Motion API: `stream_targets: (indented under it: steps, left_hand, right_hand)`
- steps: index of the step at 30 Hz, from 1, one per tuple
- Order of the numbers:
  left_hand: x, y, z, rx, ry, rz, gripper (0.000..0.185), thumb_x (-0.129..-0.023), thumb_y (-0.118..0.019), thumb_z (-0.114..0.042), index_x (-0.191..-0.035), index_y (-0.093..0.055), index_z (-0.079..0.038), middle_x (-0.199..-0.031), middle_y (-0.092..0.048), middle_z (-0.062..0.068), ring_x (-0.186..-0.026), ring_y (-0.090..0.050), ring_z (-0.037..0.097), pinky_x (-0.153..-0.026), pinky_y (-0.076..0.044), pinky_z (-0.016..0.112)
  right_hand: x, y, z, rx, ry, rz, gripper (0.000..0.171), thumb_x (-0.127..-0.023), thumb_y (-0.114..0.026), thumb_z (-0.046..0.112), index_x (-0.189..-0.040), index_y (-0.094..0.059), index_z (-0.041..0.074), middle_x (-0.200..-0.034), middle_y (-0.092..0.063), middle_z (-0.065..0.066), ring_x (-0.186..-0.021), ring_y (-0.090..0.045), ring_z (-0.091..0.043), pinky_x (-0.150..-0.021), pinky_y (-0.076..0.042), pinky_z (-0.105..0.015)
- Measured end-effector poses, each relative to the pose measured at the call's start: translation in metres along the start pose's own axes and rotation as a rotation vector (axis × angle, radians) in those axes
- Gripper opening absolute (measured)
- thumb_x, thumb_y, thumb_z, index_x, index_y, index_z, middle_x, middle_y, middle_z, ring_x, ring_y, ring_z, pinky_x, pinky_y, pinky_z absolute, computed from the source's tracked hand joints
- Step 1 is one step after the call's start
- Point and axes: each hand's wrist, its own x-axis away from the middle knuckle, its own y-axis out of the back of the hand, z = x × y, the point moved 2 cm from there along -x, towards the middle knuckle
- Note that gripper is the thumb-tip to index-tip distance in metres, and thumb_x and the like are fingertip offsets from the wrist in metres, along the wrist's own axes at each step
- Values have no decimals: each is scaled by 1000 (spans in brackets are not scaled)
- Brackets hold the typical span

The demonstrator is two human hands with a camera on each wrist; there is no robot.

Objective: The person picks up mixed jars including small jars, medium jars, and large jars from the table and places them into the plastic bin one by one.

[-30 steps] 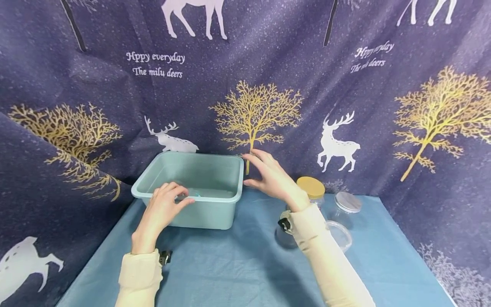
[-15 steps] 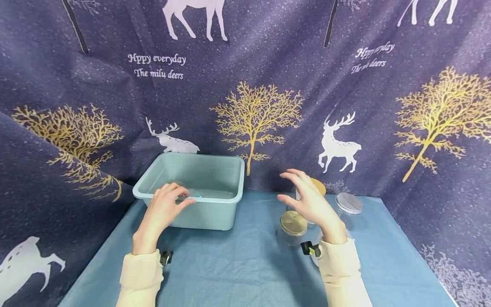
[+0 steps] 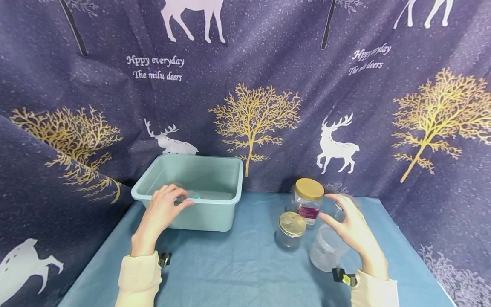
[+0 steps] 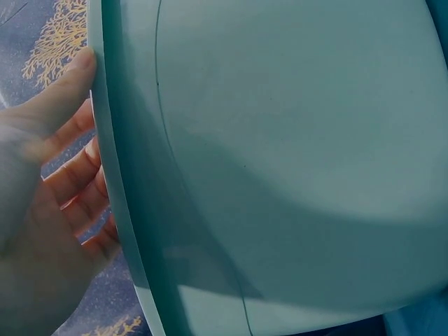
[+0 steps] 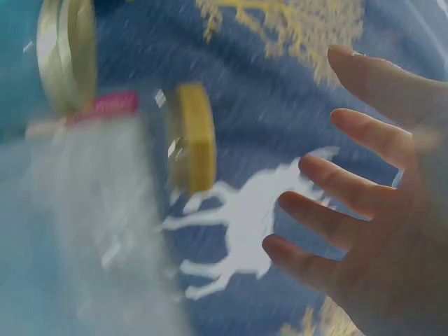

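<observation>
Head view: teal bin (image 3: 207, 217) sits at the counter's (image 3: 230, 273) far left corner, long side facing the person, a small bright teal bit (image 3: 197, 197) inside. Left hand (image 3: 163, 207) over the bin's near rim, fingers loosely bent, thumb apart, gripping nothing visible; left wrist view puts thumb and fingers right along the rim, though whether they actually touch it is hard to tell. Right hand (image 3: 354, 226) spread in a loose C, released, nothing in it, above the clear jar (image 3: 324, 252) toward the counter's right edge. Jars grouped on that side: tall jar (image 3: 309, 200) with yellow lid and purple label near the far edge, short gold-lidded jar (image 3: 291, 232) just in front of it, clear jar right of the short one. Another jar (image 3: 338, 206) behind the right hand, mostly covered. Right wrist view blurry, shows the hand's fingers apart, jars well away from the fingertips. Cream sleeves (image 3: 140, 275) on both arms. Dark blue backdrop (image 3: 268, 55) with white deer and gold trees behind the counter's far edge.
</observation>
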Motion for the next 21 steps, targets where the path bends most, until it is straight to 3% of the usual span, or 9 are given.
stream_targets:
  steps: [6, 10, 13, 17, 21]
  left_hand:
    - [-1, 0, 0, -2, 5, 10, 22, -81, -80, -30, -92, -71, -13, -94, -63, 2, -89, -53, 25, -79, -36, 43]
    - [0, 1, 2, -6, 5, 5, 22, -81, -80, -30, -92, -71, -13, -94, -64, 2, -89, -54, 25, -79, -36, 44]
    - [0, 1, 2, -9, 1, 4, 21, -82, -80, -30, -92, -71, -13, -93, -63, 1, -87, -53, 24, -78, -36, 43]
    - [1, 1, 0, -9, 0, 9, 21, -81, -80, -30, -91, -71, -14, -92, -62, 0, -86, -52, 23, -77, -35, 42]
    - [1, 0, 0, -8, 1, 7, 22, -81, -81, -29, -91, -71, -13, -92, -62, 0, -87, -53, 23, -78, -36, 42]
  right_hand:
    - [28, 4, -28, -67, -166, 32, 59, -87, -77, 24, -135, -50, 2, -134, -50, -21, -124, -44, -41, -93, -38, -62]
    - [41, 1, -43, -139, -231, 69, 62, -89, -75, 23, -139, -45, 2, -137, -48, -20, -124, -43, -36, -92, -38, -59]
    - [49, -3, -53, -190, -256, 111, 66, -89, -75, 21, -143, -41, 4, -139, -47, -17, -124, -42, -28, -94, -42, -46]
    - [59, -10, -64, -292, -290, 164, 73, -87, -76, 14, -146, -34, 4, -140, -43, -19, -118, -43, -7, -88, -41, -21]
    - [66, -16, -72, -417, -314, 202, 82, -84, -76, 6, -149, -26, 4, -138, -39, -23, -114, -43, 2, -86, -41, -17]
